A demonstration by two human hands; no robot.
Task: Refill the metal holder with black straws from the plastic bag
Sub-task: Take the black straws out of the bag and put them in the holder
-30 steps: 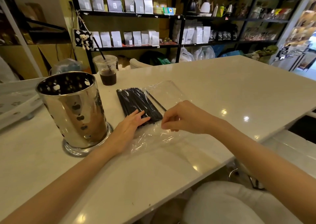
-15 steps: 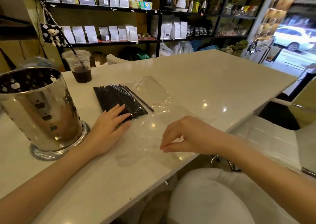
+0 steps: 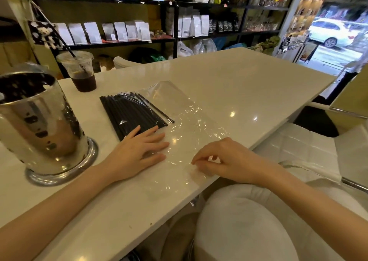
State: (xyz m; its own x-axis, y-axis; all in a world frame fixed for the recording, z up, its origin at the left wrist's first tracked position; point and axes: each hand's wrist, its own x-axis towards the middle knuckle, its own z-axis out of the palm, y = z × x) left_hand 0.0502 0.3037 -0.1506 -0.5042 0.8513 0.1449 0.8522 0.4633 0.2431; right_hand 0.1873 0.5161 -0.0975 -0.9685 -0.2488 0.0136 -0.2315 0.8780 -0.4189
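Observation:
A bundle of black straws (image 3: pixel 131 113) lies inside a clear plastic bag (image 3: pixel 179 101) flat on the white counter. The shiny perforated metal holder (image 3: pixel 39 125) stands upright to the left of it, and I see no straws in it. My left hand (image 3: pixel 137 151) rests flat on the bag with its fingers spread, the fingertips touching the near ends of the straws. My right hand (image 3: pixel 227 159) is curled at the bag's near edge by the counter's rim, thumb and forefinger pinching the plastic.
A plastic cup of dark iced drink (image 3: pixel 79 71) with a straw stands behind the holder. The white counter (image 3: pixel 249 81) stretches away to the right. White padded seats (image 3: pixel 298 147) sit below its right edge. Shelves of pouches fill the back wall.
My right hand has drawn back along the bag, from beside the straws to the bag's near edge. My left hand stays pressed at the straws' near ends. The view has swung right.

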